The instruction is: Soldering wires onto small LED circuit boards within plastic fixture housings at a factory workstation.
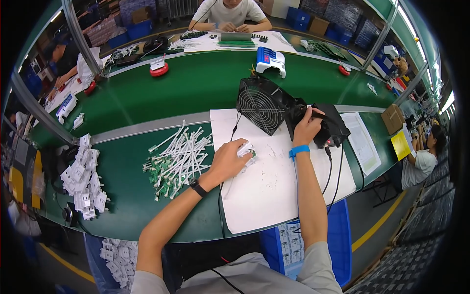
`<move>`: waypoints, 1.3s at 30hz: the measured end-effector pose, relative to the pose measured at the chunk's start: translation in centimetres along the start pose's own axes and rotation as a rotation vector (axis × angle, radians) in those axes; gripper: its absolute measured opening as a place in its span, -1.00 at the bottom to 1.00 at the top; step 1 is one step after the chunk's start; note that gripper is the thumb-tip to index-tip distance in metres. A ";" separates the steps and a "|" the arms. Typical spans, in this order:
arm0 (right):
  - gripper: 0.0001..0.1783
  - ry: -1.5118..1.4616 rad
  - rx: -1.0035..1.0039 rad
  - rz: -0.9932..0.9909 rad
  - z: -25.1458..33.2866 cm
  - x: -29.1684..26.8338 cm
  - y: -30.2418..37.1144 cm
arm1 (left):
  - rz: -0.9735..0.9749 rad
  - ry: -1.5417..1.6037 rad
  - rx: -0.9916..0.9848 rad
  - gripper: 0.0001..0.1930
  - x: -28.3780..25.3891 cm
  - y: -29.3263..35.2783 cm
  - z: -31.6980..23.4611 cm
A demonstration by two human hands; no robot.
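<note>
My left hand point(230, 158) rests on a white sheet point(274, 191), its fingers closed over a small white part with a green circuit board point(247, 151). A black watch sits on that wrist. My right hand point(306, 128), with a blue wristband, reaches up and grips a black tool handle at the black soldering station box point(330, 126). Beside it stands a black square fan point(263, 104), tilted toward me.
A pile of white cable pieces with green boards point(178, 156) lies left of the sheet. White plastic housings point(83, 179) are heaped at far left. A blue bin point(338, 240) sits below the table edge. Other people work across the green conveyor point(196, 83) and at the right.
</note>
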State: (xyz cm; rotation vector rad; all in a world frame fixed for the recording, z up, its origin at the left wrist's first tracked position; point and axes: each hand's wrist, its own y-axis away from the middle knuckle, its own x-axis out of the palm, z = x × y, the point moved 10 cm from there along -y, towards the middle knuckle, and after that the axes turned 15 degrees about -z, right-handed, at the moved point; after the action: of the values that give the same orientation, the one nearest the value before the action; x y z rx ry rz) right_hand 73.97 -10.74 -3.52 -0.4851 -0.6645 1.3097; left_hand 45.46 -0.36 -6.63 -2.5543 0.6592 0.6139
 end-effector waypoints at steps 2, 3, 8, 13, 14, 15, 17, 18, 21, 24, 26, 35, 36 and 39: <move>-0.76 -0.018 -0.024 0.003 0.8 -0.2 0.0 | -0.019 0.014 0.021 -0.55 -0.1 -0.1 -0.2; -0.75 -0.035 -0.051 0.003 1.4 -0.6 -0.2 | -0.018 0.016 0.020 -0.55 0.0 -0.2 -0.2; -0.74 0.079 -0.020 -0.060 5.1 -3.7 -2.4 | -0.047 -0.026 0.096 -0.50 -0.4 -0.4 -0.3; -0.86 -0.181 -0.097 -0.030 8.3 -7.2 -2.4 | 0.044 -0.186 0.089 -0.43 -0.1 -1.9 -1.4; -0.88 -0.223 -0.106 -0.008 8.8 -7.4 -1.6 | -0.038 -0.208 0.233 -0.43 -0.8 -2.2 -1.8; -0.90 -0.266 -0.114 0.015 9.1 -7.6 -0.7 | -0.120 -0.233 0.375 -0.44 -1.6 -2.1 -2.0; -0.95 -0.265 -0.056 0.058 7.7 -8.6 1.0 | -0.152 -0.189 0.375 -0.46 -1.4 -1.7 -2.2; -0.98 -0.282 -0.049 0.072 7.1 -9.0 1.9 | -0.149 -0.183 0.400 -0.48 -1.2 -1.0 -2.8; -0.93 -0.334 0.184 0.248 6.5 -7.7 5.3 | -0.066 -0.206 0.416 -0.51 -1.0 0.9 -3.1; -0.94 -0.333 0.214 0.324 6.7 -6.2 6.8 | -0.089 -0.325 0.514 -0.49 -1.1 1.4 -3.0; -0.96 -0.314 0.149 0.356 7.2 -5.6 7.4 | -0.097 -0.315 0.479 -0.49 -1.7 1.1 -2.2; -0.95 -0.355 0.444 0.553 5.4 -2.7 10.0 | -0.004 -0.417 0.577 -0.45 -1.3 1.0 -2.3; -0.95 -0.364 0.465 0.557 5.5 -2.6 10.2 | 0.005 -0.429 0.576 -0.43 -1.2 0.9 -2.0; -0.94 -0.360 0.472 0.554 5.2 -2.7 10.3 | 0.004 -0.430 0.591 -0.44 -1.1 0.9 -1.8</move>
State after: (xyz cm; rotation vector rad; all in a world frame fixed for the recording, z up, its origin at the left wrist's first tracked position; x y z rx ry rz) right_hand 62.71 -11.54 -7.09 -0.0343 -0.4995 2.0438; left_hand 44.63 -1.57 -4.89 -1.8038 0.5826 0.7972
